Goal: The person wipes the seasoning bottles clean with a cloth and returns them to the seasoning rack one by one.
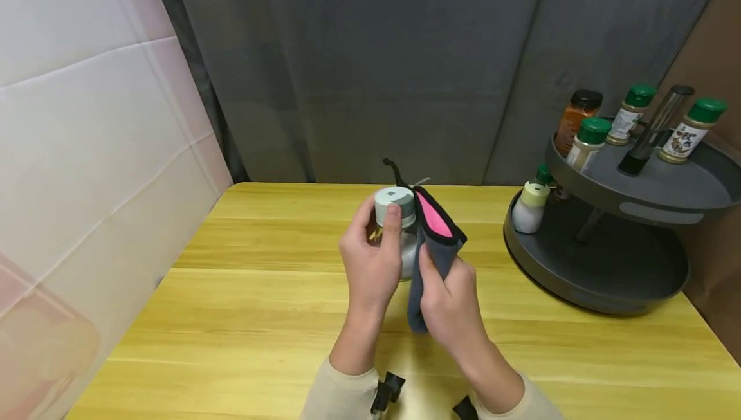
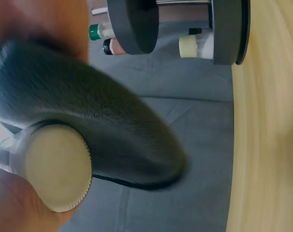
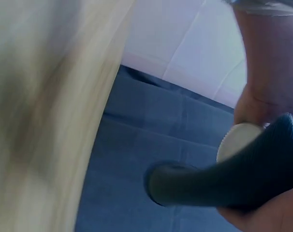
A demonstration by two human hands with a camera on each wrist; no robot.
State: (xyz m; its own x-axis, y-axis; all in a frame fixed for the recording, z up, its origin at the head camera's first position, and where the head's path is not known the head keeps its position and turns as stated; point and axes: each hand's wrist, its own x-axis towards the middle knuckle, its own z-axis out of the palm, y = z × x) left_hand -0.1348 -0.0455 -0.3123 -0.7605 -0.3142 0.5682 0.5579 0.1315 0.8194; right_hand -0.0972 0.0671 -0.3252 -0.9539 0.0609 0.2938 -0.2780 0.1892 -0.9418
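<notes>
My left hand [image 1: 373, 256] grips a small clear jar [image 1: 408, 254] with a pale green-white lid [image 1: 395, 204], thumb against the lid's side. Pale contents show through the jar wall. In the left wrist view the jar's round, pale end [image 2: 59, 169] has a finely ridged edge. Beside the jar, my right hand [image 1: 454, 301] holds a folded grey cloth [image 1: 415, 307] with black edging and a pink inner face [image 1: 433, 215]. The cloth lies against the jar's right side. Seen from the right wrist, the dark cloth [image 3: 224, 186] partly hides the jar's round end [image 3: 238, 140].
A two-tier grey turntable rack [image 1: 602, 298] stands at the right of the wooden table [image 1: 260, 317]. Several spice bottles, some green-capped [image 1: 707, 111], stand on its upper tier. A yellow-capped bottle [image 1: 529, 208] is on the lower tier. A grey curtain [image 1: 370, 73] hangs behind.
</notes>
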